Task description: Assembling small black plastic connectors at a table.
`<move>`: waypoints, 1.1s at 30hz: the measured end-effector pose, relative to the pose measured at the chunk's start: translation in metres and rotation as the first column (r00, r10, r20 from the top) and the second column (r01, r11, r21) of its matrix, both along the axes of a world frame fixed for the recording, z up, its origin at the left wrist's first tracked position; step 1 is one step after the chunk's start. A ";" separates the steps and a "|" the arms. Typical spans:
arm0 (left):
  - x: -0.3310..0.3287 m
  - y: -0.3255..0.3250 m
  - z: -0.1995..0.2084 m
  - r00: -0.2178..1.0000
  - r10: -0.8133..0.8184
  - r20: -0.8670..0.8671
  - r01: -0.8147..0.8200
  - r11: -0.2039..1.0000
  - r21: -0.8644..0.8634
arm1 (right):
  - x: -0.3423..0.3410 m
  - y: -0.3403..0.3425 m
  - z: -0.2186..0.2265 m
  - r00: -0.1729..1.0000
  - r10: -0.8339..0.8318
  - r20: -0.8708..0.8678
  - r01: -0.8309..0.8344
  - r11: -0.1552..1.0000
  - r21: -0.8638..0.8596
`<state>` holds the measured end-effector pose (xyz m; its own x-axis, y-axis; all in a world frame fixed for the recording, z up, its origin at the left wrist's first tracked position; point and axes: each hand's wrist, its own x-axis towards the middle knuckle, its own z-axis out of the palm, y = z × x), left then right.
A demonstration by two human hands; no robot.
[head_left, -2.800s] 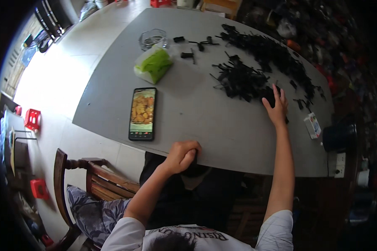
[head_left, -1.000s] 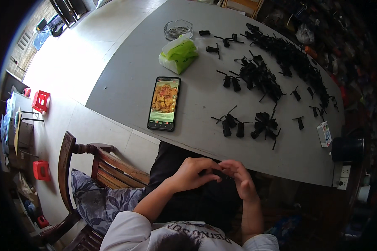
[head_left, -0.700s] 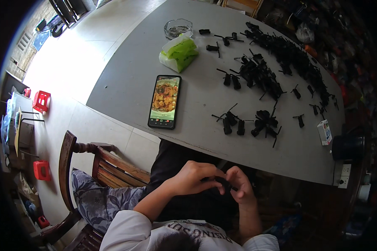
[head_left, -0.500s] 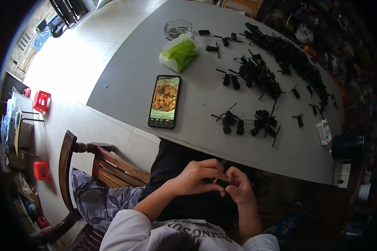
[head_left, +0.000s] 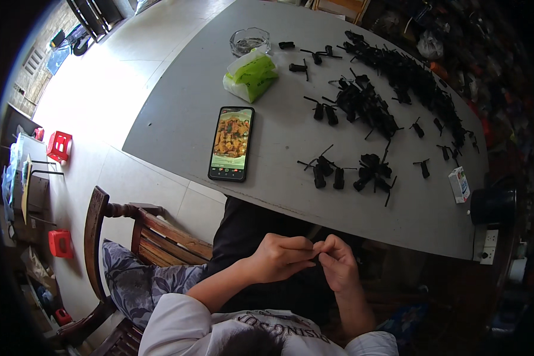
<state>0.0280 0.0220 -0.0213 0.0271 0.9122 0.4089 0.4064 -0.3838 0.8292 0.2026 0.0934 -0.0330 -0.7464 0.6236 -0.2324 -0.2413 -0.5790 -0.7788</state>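
Above my lap, just off the table's near edge, both hands meet at the fingertips. My left hand (head_left: pixel 280 257) is closed, its thumb and fingers pinched together toward the right. Curled in from the other side, my right hand (head_left: pixel 337 262) pinches with thumb and forefinger against the left fingertips. Whatever lies between them is too small or hidden to name. Nearest on the table are small black plastic parts with thin arms: a cluster (head_left: pixel 374 172) and a smaller group (head_left: pixel 321 171). A phone (head_left: pixel 231 143) with food on its screen lies farther left.
The grey table (head_left: pixel 181 113) also bears a larger heap of black parts (head_left: pixel 365 107), a long row of them (head_left: pixel 418 77), a glass ashtray (head_left: pixel 249 40), a green-and-white plastic packet (head_left: pixel 252 76) and a small white box (head_left: pixel 458 184). A wooden chair (head_left: pixel 166 231) stands at left.
My hands have closed together; the gap between the fingers is gone, and the small dark thing that showed there is now hidden. The table's things stay in place.
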 end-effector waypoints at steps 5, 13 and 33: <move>-0.004 0.007 0.006 0.974 -0.126 0.190 0.139 0.989 -0.056 | 0.008 0.007 0.004 0.994 0.111 -0.004 -0.111 0.987 -0.113; 0.001 0.001 0.001 0.989 -0.029 0.144 0.024 0.999 0.032 | -0.008 -0.013 0.008 0.980 -0.044 -0.194 -0.018 0.951 -0.307; -0.019 -0.004 0.008 0.960 -0.159 0.229 0.194 0.971 -0.141 | -0.011 0.028 0.031 0.850 0.317 0.421 -0.521 0.619 0.587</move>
